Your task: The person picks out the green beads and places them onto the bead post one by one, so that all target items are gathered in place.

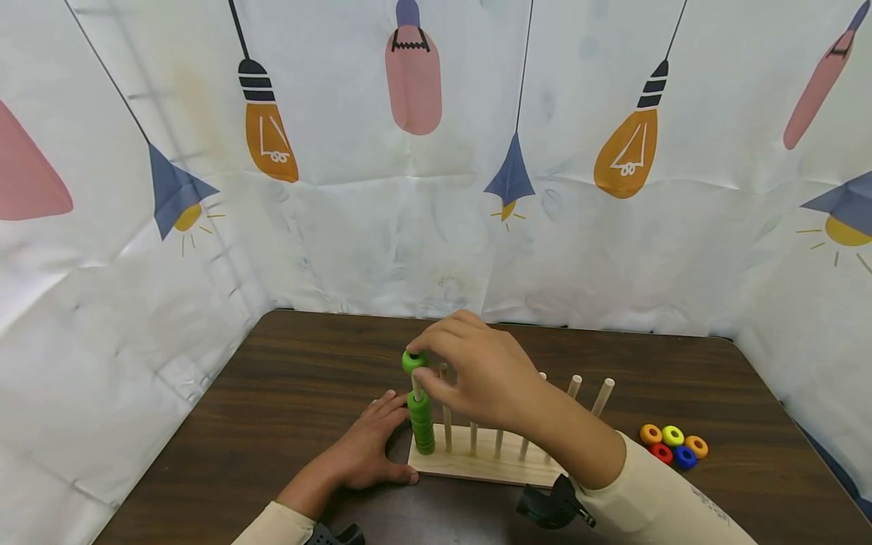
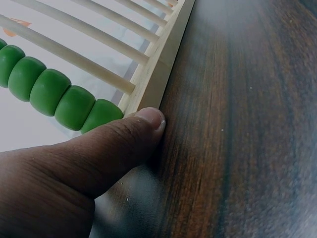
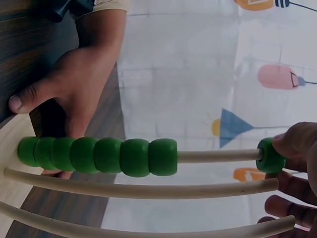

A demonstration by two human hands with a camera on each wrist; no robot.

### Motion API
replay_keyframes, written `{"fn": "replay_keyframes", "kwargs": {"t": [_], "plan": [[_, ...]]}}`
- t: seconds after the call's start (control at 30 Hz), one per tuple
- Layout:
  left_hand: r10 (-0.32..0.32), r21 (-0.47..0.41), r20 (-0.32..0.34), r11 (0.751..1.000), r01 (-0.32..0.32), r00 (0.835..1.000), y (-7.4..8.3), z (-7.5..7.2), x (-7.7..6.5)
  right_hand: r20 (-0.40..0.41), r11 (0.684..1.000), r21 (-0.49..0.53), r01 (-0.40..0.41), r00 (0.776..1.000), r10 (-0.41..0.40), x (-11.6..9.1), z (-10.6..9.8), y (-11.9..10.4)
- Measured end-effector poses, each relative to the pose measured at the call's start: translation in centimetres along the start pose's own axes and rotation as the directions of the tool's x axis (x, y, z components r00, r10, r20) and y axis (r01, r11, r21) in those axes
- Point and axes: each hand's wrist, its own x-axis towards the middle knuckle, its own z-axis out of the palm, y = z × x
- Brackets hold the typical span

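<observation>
A wooden peg board (image 1: 477, 465) with a row of upright pegs stands on the table. Its leftmost peg carries a stack of several green beads (image 1: 422, 428). At the tip of that peg, my right hand (image 1: 477, 371) pinches another green bead (image 3: 270, 155) between thumb and fingers; a length of bare peg shows between it and the stack. My left hand (image 1: 371, 443) rests at the board's left end, fingers stretched along the side. Its thumb (image 2: 133, 131) touches the front corner of the base. The other pegs (image 3: 143, 190) bear no beads, though my right arm covers parts of some.
Right of the board, several loose beads lie in a cluster on the dark wooden table (image 1: 306, 356): orange (image 1: 650, 434), yellow (image 1: 673, 435), red (image 1: 661, 453) and blue (image 1: 685, 456). A white printed cloth (image 1: 381, 250) hangs behind the table and along its sides.
</observation>
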Motion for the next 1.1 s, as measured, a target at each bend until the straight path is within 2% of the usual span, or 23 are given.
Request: {"fn": "replay_keyframes", "kwargs": {"t": [0.27, 0.43, 0.63, 0.73, 0.8, 0.93, 1.1], "plan": [[-0.010, -0.008, 0.011, 1.000, 0.010, 1.000, 0.0, 0.0, 0.1, 0.016, 0.999, -0.036, -0.007, 1.000, 0.008, -0.3, -0.3, 0.1], [0.012, -0.002, -0.004, 1.000, -0.012, 1.000, 0.1, 0.2, 0.2, -0.017, 0.997, -0.080, -0.013, 1.000, 0.011, -1.2, -1.9, 0.6], [0.026, 0.011, -0.019, 1.000, -0.026, 0.999, 0.1, 0.1, 0.0, -0.054, 0.987, -0.155, -0.041, 0.998, 0.033, -3.1, -4.2, 2.6], [0.014, 0.017, -0.015, 1.000, -0.014, 1.000, 0.0, -0.1, -0.3, -0.055, 0.979, -0.176, -0.102, 0.994, 0.094, -4.4, -5.5, 3.7], [0.013, 0.019, -0.013, 1.000, -0.012, 1.000, -0.2, -0.2, -0.4, -0.033, 0.967, -0.189, -0.169, 0.986, 0.166, -5.3, -6.4, 4.3], [0.013, 0.014, 0.012, 1.000, -0.013, 1.000, -0.7, -0.6, -0.6, 0.018, 0.931, -0.211, -0.296, 0.952, 0.307, -7.4, -8.1, 5.5], [-0.011, 0.012, 0.015, 1.000, 0.011, 1.000, -0.9, -2.1, -0.6, 0.054, 0.894, -0.213, -0.395, 0.908, 0.414, -10.8, -9.4, 7.0]]}}
